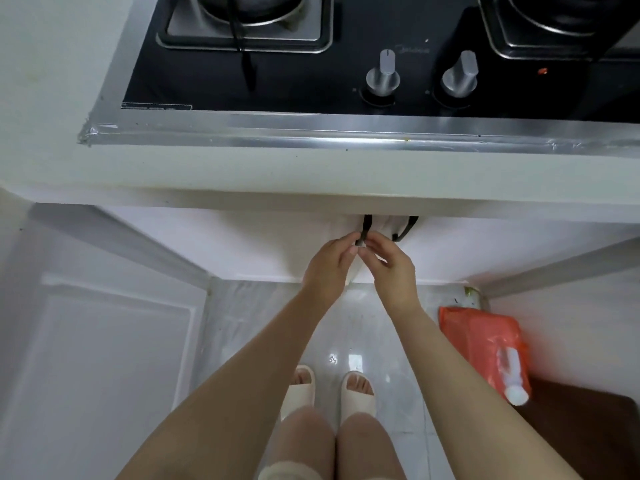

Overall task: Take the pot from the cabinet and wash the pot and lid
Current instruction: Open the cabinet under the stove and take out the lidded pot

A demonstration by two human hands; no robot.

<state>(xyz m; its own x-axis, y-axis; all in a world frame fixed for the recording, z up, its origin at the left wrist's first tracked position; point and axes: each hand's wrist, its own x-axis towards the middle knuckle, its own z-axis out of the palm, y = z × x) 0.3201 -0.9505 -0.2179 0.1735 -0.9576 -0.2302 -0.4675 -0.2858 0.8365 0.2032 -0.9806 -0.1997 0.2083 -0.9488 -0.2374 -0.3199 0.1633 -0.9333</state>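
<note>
Glossy black glass hob (311, 74) with brushed metal knobs (382, 76), shiny floor tiles (349, 327), crinkled orange plastic bag (485, 337).

A black glass gas hob (311, 64) sits in a white countertop (242, 168), two silver control knobs (382, 76) near its front edge and a burner ring (246, 19) at each upper corner; a strip of silver foil tape (346, 133) runs along the hob's front border; below, white cabinet doors (97, 358) stand open to both sides; the floor is glossy pale tile (356, 327), catching bright reflections of overhead light; an orange plastic bag (485, 344) lies at the right, with what may be a white bottle (514, 386) inside it; a dark brown surface (588, 438) fills the lower right corner.
</note>
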